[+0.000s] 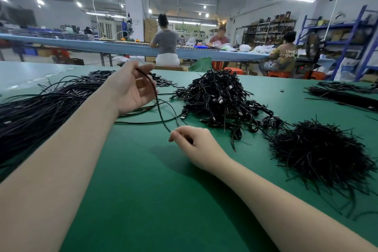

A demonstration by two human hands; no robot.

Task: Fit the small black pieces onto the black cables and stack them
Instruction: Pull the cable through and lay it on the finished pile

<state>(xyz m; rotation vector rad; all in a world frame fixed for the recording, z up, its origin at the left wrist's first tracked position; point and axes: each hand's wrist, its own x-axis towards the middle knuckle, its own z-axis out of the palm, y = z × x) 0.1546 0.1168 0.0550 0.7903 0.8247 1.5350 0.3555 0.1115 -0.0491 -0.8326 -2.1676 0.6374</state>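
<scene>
1. On the green counter (143,180), stock sits in separate heaps, likely so each stage stays within reach: a long straight bundle of cables (41,108) at left, a tangled cable heap (216,96) in the centre, a bristly pile of short black strands (319,149) at right, another flat bundle (343,94) at far right.
2. Small black pieces (161,82) lie scattered behind the left hand, near the far edge. Probably the parts to be fitted.
3. Working cable (157,104) spans both hands, lifted off the counter, free of the heaps so it won't snag.
4. Left hand (133,88): raised, palm toward the camera, grip loose; upper end of the cable pinched between thumb and fingertip.
5. Right hand (192,143): resting low on the counter, grip narrow, pinching the lower cable end. Can't tell whether a piece is already on it.
6. Judgement: fitting stage, stacking not yet done for this cable.
</scene>
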